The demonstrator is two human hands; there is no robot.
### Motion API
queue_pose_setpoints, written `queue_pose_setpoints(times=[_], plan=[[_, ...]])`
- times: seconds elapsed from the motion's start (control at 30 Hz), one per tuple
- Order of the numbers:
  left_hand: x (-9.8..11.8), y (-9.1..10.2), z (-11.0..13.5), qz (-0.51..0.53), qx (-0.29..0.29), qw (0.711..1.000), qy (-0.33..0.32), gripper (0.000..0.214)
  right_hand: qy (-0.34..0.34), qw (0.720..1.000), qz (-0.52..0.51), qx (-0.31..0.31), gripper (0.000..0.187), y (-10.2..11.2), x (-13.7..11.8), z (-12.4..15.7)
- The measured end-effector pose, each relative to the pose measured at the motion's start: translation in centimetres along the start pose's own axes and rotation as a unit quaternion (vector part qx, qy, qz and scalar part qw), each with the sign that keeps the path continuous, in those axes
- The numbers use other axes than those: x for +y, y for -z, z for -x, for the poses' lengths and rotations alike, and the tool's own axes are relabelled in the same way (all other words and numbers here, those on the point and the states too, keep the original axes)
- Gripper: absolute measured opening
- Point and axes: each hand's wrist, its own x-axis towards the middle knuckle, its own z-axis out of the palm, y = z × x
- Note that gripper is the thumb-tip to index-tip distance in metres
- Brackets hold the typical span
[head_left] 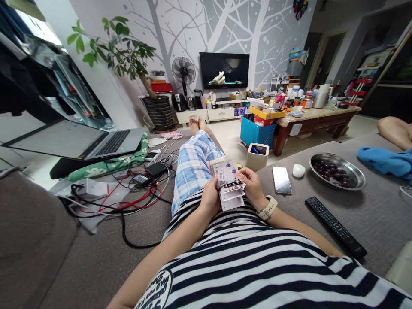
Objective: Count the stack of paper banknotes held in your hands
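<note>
In the head view I hold a stack of purplish-white printed notes that look like banknotes [227, 172] over my lap. My left hand [210, 196] is closed round the left side of the stack. On the other side, my right hand [252, 187] grips the upper right edge, its thumb near the top note. Several note ends are folded down and fanned out below the hands. A pale watch [268, 208] is on my right wrist. My fingers behind the stack are hidden.
To the right lie a phone [282, 180], a white mouse-like object [298, 171], a metal bowl [360, 182] of dark round fruit and a remote control [334, 225]. Tangled cables [128, 201] and a laptop [116, 141] are on the left. A small bin [257, 159] stands beyond the seat.
</note>
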Motion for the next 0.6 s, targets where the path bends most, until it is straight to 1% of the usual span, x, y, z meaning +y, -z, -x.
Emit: queue_pose_setpoints(times=[0.1,0.23,0.4,0.6], plan=[[0.0,-0.1,0.0,0.001,-0.001,1.0,0.0,0.023,0.002,1.0,0.012,-0.001,0.045,0.0,0.0,0.0],[-0.2,-0.3,-0.1,0.002,0.006,1.0,-0.004,0.02,-0.017,1.0,0.007,-0.015,0.05,-0.1,0.2,0.0],[0.2,-0.4,0.4,-0.019,0.003,1.0,-0.006,0.018,-0.018,1.0,-0.001,-0.001,0.046,-0.2,0.2,0.0],[0.8,-0.5,1.0,-0.043,-0.007,0.999,0.002,0.021,-0.033,0.999,0.013,0.009,0.045,0.0,0.6,-0.2]])
